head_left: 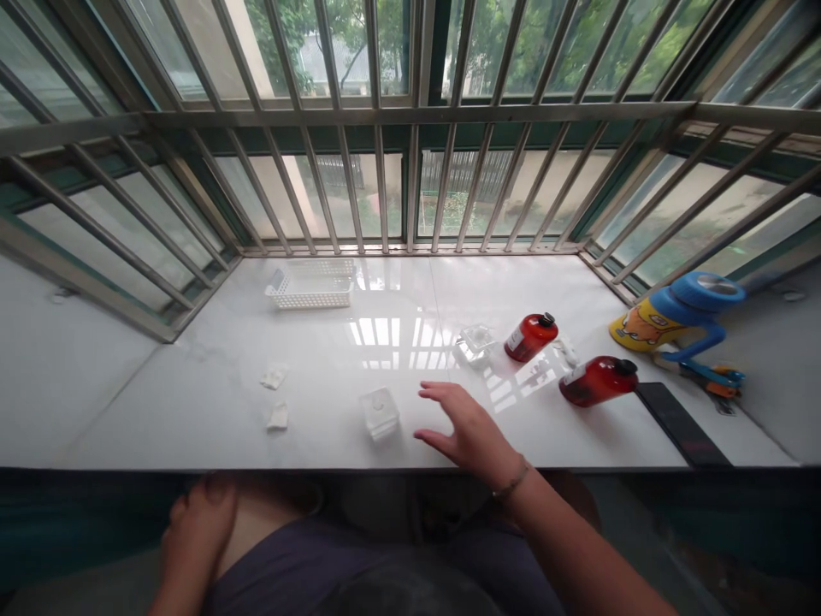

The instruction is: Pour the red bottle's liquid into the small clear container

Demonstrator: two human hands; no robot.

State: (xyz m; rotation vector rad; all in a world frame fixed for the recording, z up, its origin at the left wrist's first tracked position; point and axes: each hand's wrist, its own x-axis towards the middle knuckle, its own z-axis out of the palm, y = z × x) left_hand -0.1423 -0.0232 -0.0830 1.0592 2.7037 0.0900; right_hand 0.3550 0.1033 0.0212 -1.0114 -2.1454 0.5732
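My right hand [458, 423] hovers over the front of the white tabletop, thumb and fingers apart and nothing between them. Just left of its fingertips, not touching them, stands a small clear plastic box [380, 414]. My left hand [200, 516] rests on my thigh below the table edge, its fingers curled in and dim; I see nothing in it. A second clear container [475, 344] lies beyond my right hand. Two small white crumpled pieces, one farther back [273, 377] and one nearer [278, 417], lie to the left of the box.
A white perforated basket [311, 295] sits at the back left. On the right are a red bottle with a black cap [531, 337], a second red bottle [596, 382], a blue and yellow flask [673, 312] and a black flat phone-like slab [681, 425]. Metal window bars [414, 184] enclose the back.
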